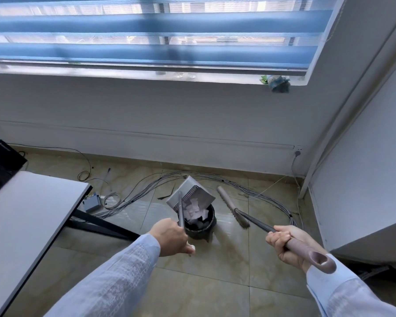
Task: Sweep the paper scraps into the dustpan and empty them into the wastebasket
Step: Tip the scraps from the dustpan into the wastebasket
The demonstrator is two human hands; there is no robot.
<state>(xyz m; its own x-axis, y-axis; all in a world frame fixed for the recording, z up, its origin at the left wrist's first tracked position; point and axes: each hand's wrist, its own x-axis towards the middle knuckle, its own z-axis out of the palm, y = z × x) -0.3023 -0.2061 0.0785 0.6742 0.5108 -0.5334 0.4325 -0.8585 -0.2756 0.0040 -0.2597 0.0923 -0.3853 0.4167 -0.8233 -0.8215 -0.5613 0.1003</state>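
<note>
I see the grey dustpan (pixel 188 193) tipped steeply over the black wastebasket (pixel 199 226), white paper scraps (pixel 196 211) sliding from its mouth into the bin. My left hand (pixel 169 239) is closed round the dustpan's long handle; my right hand (pixel 286 242) grips the broom (pixel 233 208) handle, its head angled up to the right of the bin. The floor (pixel 204 291) is glossy beige tile, with grey cables (pixel 146 191) looped along the wall under a window with blue blinds (pixel 146 26). A white table (pixel 28 216) stands at left.

grey dustpan (pixel 191 192) tipped over black wastebasket (pixel 200 227), white scraps (pixel 196 211) spilling in
</note>
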